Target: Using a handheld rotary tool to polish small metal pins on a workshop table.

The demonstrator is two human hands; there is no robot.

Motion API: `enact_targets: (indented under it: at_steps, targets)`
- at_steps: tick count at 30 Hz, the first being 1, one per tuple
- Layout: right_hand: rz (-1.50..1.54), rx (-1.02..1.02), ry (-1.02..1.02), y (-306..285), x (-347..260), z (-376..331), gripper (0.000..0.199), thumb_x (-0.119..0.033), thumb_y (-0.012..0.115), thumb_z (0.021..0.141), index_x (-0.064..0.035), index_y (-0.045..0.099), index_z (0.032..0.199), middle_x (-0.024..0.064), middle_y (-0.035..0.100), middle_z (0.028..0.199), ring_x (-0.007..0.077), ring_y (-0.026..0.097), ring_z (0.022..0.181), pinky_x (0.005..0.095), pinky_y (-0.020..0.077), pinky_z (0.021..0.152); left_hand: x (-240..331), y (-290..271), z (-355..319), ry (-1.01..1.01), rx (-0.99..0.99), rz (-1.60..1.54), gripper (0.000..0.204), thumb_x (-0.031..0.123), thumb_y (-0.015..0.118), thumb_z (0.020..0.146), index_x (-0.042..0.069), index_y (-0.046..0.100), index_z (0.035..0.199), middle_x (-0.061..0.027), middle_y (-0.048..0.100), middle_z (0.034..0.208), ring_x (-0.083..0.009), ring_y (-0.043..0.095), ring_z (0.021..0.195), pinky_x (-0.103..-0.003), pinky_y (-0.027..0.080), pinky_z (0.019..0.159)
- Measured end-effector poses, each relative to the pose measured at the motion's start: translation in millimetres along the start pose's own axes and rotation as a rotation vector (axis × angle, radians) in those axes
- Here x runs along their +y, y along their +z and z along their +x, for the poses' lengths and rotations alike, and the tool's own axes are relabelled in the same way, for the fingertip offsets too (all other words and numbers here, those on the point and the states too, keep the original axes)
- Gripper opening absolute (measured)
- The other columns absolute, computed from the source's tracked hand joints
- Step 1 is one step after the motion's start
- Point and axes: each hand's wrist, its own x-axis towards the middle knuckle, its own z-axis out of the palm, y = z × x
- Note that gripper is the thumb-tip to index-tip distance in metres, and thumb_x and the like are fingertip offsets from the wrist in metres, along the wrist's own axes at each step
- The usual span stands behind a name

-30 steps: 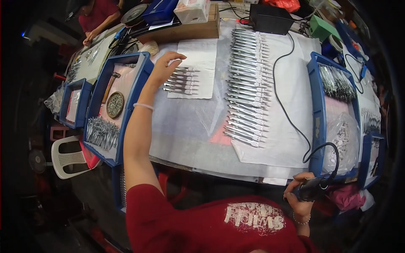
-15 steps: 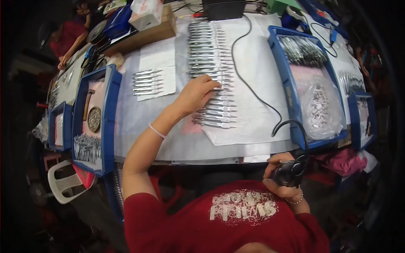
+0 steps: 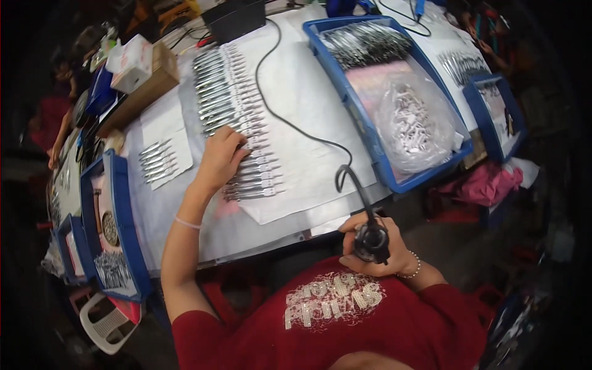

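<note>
A long row of slim silvery metal pieces [image 3: 216,89] with pale ends lies side by side on white paper [image 3: 302,92]. My left hand [image 3: 223,154] rests on the lower part of that row, its fingers bent and closed at the pieces' pale ends. What its fingertips pinch is hidden. At the table's front edge, my right hand [image 3: 391,246] is wrapped round a black corded hand tool [image 3: 370,242]; the tool's working end is out of sight. Its black cable [image 3: 296,126] loops up and runs across the white paper.
Several similar pieces [image 3: 158,161] lie on a smaller paper at left. A blue tray [image 3: 390,176] at right holds metal parts and a clear bag [image 3: 413,123] of small parts. Another blue tray [image 3: 137,262] stands left, with a hammer [image 3: 97,209]. A cardboard box [image 3: 161,68] is behind.
The view has turned, so the table and trays appear tilted and further left. My left hand stays at the row; my right hand still holds the tool by the table edge.
</note>
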Motion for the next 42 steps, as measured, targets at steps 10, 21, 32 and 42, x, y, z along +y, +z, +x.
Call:
enact_targets:
  at_steps: [10, 21, 32, 42]
  targets:
    - [0.067, 0.054, -0.027, -5, 8, -12, 0.044, -0.006, 0.08, 0.069, -0.0003, 0.056, 0.106, 0.0048, 0.065, 0.076, 0.0098, 0.062, 0.066, 0.0226, 0.0477, 0.06, 113, -19, -48, -0.337, 0.282, -0.513, 0.017, -0.004, 0.058, 0.086, -0.001, 0.055, 0.102, -0.0078, 0.062, 0.088, -0.0141, 0.062, 0.078, -0.024, 0.048, 0.07]
    - [0.186, 0.126, 0.149, -18, 17, -23, 0.049, 0.0, 0.075, 0.07, -0.005, 0.051, 0.112, 0.0033, 0.061, 0.075, 0.0073, 0.056, 0.066, 0.0207, 0.0446, 0.062, 197, 76, -122, -0.885, -0.181, -1.678, 0.018, 0.011, 0.052, 0.096, 0.001, 0.049, 0.11, -0.0045, 0.059, 0.072, -0.008, 0.054, 0.055, -0.019, 0.043, 0.049]
    - [-0.144, -0.042, 0.155, -8, 52, -29, 0.048, -0.007, 0.08, 0.067, -0.0011, 0.056, 0.109, 0.0098, 0.069, 0.095, 0.0154, 0.068, 0.084, 0.0265, 0.0517, 0.076, 211, 127, -117, -1.108, -0.05, -2.158, 0.046, 0.042, 0.04, 0.1, 0.001, 0.062, 0.101, 0.0012, 0.054, 0.068, -0.0064, 0.043, 0.053, -0.021, 0.036, 0.051]
    - [-0.208, -0.121, 0.383, -3, 49, -17, 0.045, -0.009, 0.079, 0.069, -0.0022, 0.057, 0.108, 0.0085, 0.069, 0.087, 0.014, 0.068, 0.081, 0.026, 0.0514, 0.072, 214, 144, -116, -1.201, 0.081, -2.182, 0.044, 0.045, 0.046, 0.097, 0.005, 0.062, 0.096, 0.0006, 0.055, 0.065, -0.0072, 0.044, 0.049, -0.021, 0.034, 0.047]
